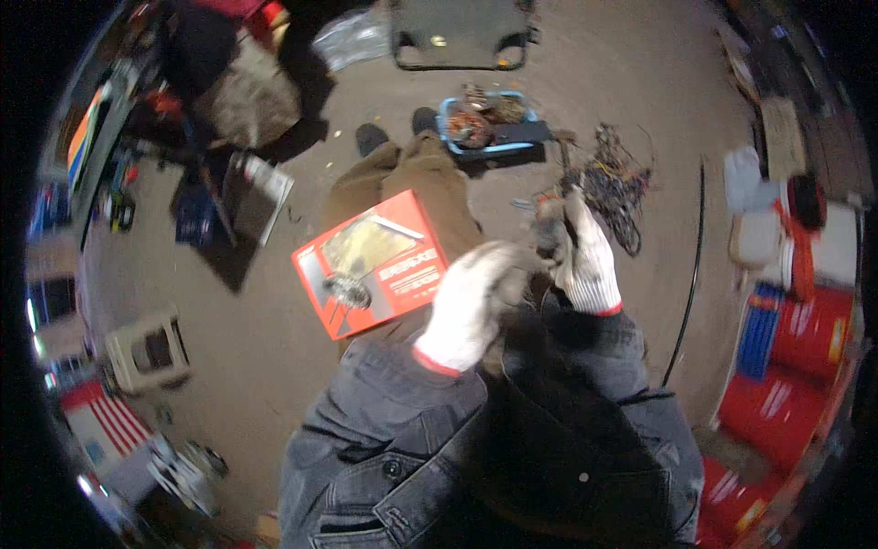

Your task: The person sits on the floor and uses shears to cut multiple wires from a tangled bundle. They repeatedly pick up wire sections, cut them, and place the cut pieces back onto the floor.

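Head view: red box point(370, 263) beside left hand point(471, 302)

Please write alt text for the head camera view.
A seated person's white-gloved left hand and right hand meet over the lap, beside a red box resting on the left thigh. A blue tray and tangled wires lie ahead.

Red flat box point(373, 265) on lap just beside gloved left hand point(471, 302); gloved right hand point(585, 261) near wire tangle point(611, 188), blue tray point(489, 123) beyond

Dim, motion-blurred fisheye view, edges bent and fading to black
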Available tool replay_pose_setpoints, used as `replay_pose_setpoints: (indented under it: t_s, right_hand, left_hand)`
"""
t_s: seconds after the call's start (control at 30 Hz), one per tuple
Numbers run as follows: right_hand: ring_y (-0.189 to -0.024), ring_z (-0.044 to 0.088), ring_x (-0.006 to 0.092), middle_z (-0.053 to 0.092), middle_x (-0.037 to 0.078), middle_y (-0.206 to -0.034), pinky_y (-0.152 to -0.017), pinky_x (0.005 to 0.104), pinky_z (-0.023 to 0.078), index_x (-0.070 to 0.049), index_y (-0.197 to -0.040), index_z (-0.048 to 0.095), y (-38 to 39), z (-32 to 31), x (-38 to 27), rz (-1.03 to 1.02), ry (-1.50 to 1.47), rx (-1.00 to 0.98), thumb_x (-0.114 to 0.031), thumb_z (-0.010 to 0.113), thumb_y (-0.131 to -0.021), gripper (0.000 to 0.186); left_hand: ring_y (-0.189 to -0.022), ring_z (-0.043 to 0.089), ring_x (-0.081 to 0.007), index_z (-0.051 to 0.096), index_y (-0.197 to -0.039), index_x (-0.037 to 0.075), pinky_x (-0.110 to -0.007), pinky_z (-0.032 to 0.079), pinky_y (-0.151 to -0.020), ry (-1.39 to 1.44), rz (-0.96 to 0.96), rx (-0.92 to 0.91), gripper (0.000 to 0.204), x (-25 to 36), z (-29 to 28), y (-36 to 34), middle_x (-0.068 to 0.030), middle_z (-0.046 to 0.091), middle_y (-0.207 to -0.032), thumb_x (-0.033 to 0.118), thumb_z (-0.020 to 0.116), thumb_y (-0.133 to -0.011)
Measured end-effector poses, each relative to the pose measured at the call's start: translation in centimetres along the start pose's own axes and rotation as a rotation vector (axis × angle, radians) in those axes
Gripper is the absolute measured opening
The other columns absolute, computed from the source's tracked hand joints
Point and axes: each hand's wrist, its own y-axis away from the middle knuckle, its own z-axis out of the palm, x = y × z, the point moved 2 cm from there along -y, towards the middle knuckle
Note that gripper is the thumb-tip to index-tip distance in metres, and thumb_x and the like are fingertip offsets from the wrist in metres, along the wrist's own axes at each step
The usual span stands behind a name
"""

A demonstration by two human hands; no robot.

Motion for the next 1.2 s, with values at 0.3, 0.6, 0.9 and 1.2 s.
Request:
replay_pose_setpoints:
  t_s: [0.3, 0.6, 0.9, 1.2]
  right_hand:
    - [-0.059, 0.047, 0.0089, 0.052, 0.0, -0.075, -0.05, 0.0244, 0.04, -0.001, -0.102, 0.064, -5.2, -11.7, 2.9, -0.091, -0.239, 0.271, -0.04, 0.058, -0.094, 0.041]
    - [-0.084, 0.063, 0.0241, 0.067, 0.013, -0.095, -0.074, 0.0364, 0.048, 0.0, -0.105, 0.065, -14.0, -20.1, 19.4, 0.056, 0.219, 0.516, -0.038, 0.061, -0.09, 0.041]
    - [-0.1, 0.065, 0.0343, 0.067, 0.016, -0.108, -0.084, 0.0463, 0.052, -0.007, -0.103, 0.068, -28.3, -21.5, 35.9, 0.403, 1.618, 0.16, -0.031, 0.057, -0.082, 0.033]
    - [-0.112, 0.059, 0.0308, 0.058, 0.011, -0.127, -0.084, 0.0426, 0.053, -0.012, -0.128, 0.056, -35.4, -19.7, 34.5, 0.236, 1.958, 0.081, -0.016, 0.051, -0.087, 0.042]
  left_hand:
    - [-0.047, 0.035, -0.0062, 0.059, -0.099, 0.006, -0.021, 0.029, -0.044, 1.014, -0.837, 0.388, 0.017, -1.3, -2.0, -1.5, 0.0056, 0.045, -0.064, 0.022, 0.053, -0.098]
    - [-0.072, 0.056, -0.0097, 0.059, -0.11, 0.012, -0.026, 0.043, -0.061, 0.898, -0.997, 0.593, 0.018, -4.8, -2.3, -1.4, 0.0034, 0.064, -0.089, 0.024, 0.056, -0.096]
    - [-0.098, 0.061, -0.0263, 0.056, -0.121, 0.009, -0.039, 0.049, -0.084, 0.707, -1.011, 0.418, 0.04, -8.3, -3.7, 1.5, -0.0057, 0.063, -0.107, 0.027, 0.066, -0.087]
    - [-0.097, 0.06, -0.0266, 0.056, -0.12, 0.008, -0.039, 0.048, -0.084, 0.901, -1.274, 0.367, 0.038, -9.5, -5.9, 3.7, -0.0067, 0.063, -0.106, 0.027, 0.065, -0.088]
